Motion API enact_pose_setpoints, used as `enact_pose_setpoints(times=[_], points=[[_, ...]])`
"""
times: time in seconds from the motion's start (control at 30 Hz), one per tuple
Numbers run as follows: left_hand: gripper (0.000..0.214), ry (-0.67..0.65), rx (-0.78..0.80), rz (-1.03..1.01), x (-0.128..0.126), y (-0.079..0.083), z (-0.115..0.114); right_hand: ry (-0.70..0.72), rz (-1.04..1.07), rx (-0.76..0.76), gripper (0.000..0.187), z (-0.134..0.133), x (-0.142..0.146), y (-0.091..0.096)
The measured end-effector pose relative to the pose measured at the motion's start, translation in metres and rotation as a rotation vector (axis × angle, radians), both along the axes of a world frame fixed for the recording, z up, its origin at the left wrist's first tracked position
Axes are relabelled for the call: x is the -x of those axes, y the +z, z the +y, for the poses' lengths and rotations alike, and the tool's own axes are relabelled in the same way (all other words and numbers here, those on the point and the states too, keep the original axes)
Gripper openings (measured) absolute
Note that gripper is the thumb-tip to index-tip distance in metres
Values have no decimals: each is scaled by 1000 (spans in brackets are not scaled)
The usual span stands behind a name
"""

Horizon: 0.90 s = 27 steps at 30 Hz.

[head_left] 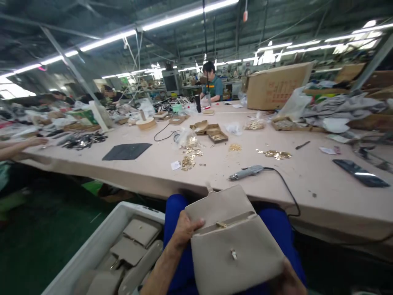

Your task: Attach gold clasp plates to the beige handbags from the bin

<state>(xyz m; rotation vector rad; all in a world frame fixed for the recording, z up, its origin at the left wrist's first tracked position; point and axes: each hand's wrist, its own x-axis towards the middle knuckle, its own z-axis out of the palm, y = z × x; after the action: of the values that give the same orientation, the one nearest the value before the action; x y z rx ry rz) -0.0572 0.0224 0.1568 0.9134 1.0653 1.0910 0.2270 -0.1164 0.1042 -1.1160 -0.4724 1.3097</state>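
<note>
A beige handbag (215, 254) rests over my lap with its flap (219, 205) raised toward the table edge. A small metal clasp (233, 254) sits on its front panel, and another metal piece (221, 224) shows at the opening. My left hand (186, 227) grips the bag's left side near the flap fold, thumb on top. At the lower right corner, my right hand (290, 276) is closed on the bag; it is blurred and its fingers are partly hidden. On the table beyond the flap lies a grey electric screwdriver (247, 173) with a black cord.
To my left stands a white bin (107, 229) with several beige bags. Loose metal fittings (188, 162), small cardboard trays (217, 133), a black sheet (127, 151) and a phone (360, 173) lie on the table. A co-worker (213, 84) sits across; another person's arm (24, 145) reaches in at left.
</note>
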Motion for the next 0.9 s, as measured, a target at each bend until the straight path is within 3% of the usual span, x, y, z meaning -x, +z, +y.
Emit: enact_pose_setpoints(times=[0.07,0.13,0.2,0.3,0.37,0.53,0.6,0.73,0.9], points=[[70,-54,30,4,10,-2,0,46,88,16,70,6,-13,15],[65,-108,74,26,12,-7,-3,163,32,10,78,16,-18,27],[60,-201,133,19,8,-12,-8,281,-187,22,78,25,-14,32],[55,-293,193,-10,4,-13,-15,347,-505,50,67,35,-3,34],[54,-284,224,-19,7,-7,-21,355,-562,67,62,38,3,41],[61,-198,217,-95,18,4,-35,439,-450,116,65,51,5,63],[60,-121,208,-60,22,-1,-35,479,-460,73,64,64,7,59],[51,-17,193,8,35,-16,-31,553,-497,24,61,88,17,32],[37,70,83,85,55,-16,-26,551,-546,-152,46,109,34,13]])
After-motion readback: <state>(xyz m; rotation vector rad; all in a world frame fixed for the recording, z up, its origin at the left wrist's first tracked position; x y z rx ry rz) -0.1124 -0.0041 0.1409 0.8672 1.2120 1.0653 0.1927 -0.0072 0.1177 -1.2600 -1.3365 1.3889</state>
